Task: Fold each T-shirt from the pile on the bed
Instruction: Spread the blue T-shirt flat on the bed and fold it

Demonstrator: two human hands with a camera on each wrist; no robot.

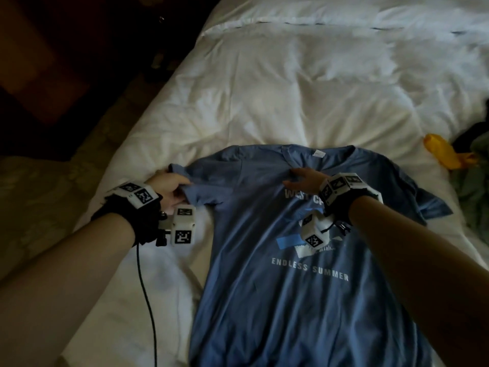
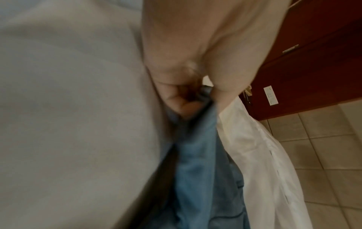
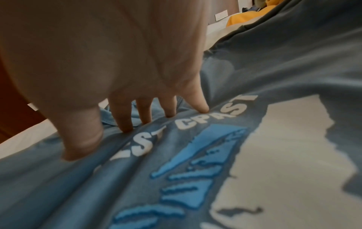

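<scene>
under both hands, a blue cotton t-shirt (image 1: pixel 304 287) with a white and light-blue chest print lies spread face up on the white quilted bed (image 1: pixel 291 88), its collar on the far side and its hem running off the near edge of the head view. white lettering below the print reads "endless summer".

the left hand (image 1: pixel 169 188) sits at the shirt's left sleeve (image 1: pixel 201 197), out past the left edge of the body panel. its fingers are curled round the sleeve edge; in the left wrist view the blue cloth (image 2: pixel 197 155) comes bunched out from between thumb and curled fingers (image 2: pixel 176 100), so this hand is pinching the sleeve.

the right hand (image 1: pixel 304 181) rests on the chest just below the collar, above the printed words. its fingers (image 3: pixel 127 120) are straight and spread, tips pressing down on the fabric (image 3: pixel 293 69) and raising small ridges in it; it holds nothing.

to the right of the right hand, well apart from it and past the shirt's right sleeve, a yellow garment (image 1: pixel 444 153) lies crumpled on the bed beside a dark green one (image 1: pixel 476 181), both partly cut off by the frame edge. to the left of the left hand the bed's edge drops to a dim tiled floor (image 2: pixel 323 139) and dark reddish wooden furniture (image 2: pixel 313 62). a black cable (image 1: pixel 144 292) hangs from the left wrist band across the bedding.
</scene>
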